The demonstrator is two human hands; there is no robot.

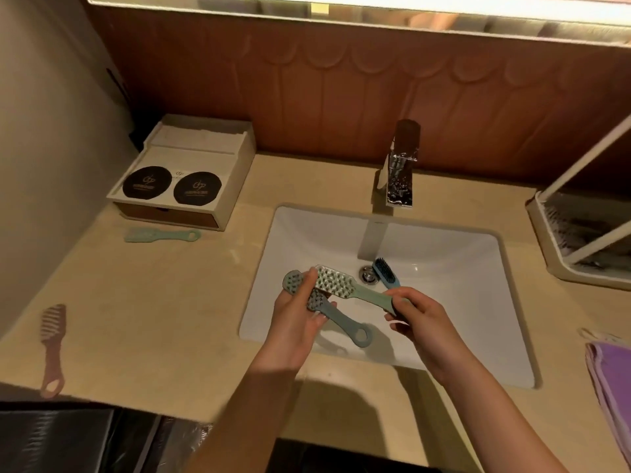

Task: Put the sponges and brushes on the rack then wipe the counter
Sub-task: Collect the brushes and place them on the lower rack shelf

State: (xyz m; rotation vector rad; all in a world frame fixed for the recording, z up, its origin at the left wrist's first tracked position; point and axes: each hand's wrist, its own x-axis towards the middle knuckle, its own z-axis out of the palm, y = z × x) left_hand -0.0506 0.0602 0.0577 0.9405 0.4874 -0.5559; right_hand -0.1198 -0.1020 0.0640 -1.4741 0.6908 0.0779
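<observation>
Left hand (297,319) holds blue-grey brush (345,324), right hand (415,312) green brush (334,284)

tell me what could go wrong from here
The left hand holds the grey-blue brush and the right hand the green brush over the sink; a slip could drop them in. The blue brush by the drain and the pink brush near the edge of the counter could get missed.
</observation>
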